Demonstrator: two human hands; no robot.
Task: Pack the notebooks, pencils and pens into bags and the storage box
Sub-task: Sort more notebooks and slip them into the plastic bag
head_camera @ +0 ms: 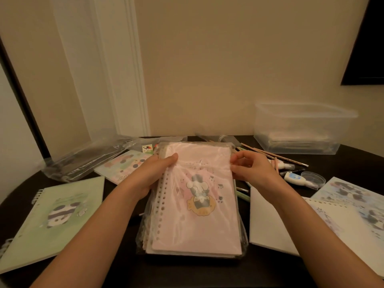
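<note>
Clutter rings the pink notebook [199, 204], which lies at the middle of the dark bench [187, 271] inside a wrinkled clear bag [140, 238], on top of a stack of similar punched sheets or covers. A row of round holes runs down its left edge, and a cartoon animal is printed on the matte cover.

The left hand [153, 173] grips the notebook's upper left edge, thumb on top and fingers curled beneath. The right hand [251, 169] pinches the bag's film at the upper right edge, fingers clamped together on the plastic.

To the left lies a green spiral-bound notebook [54, 221] with a panda on it, and behind the left hand a pastel notebook [122, 165] sits near a glossy pile of clear bags [83, 159]. At the right rear stands the translucent, rectangular storage box [301, 129] with something flat inside. Thin wooden pencils [270, 154] lie in front of it, close to the right hand, with a small white correction tape [293, 177] just beyond. A plain white notebook [268, 221] lies under the right forearm, overlapping a blue-patterned notebook [357, 196].
</note>
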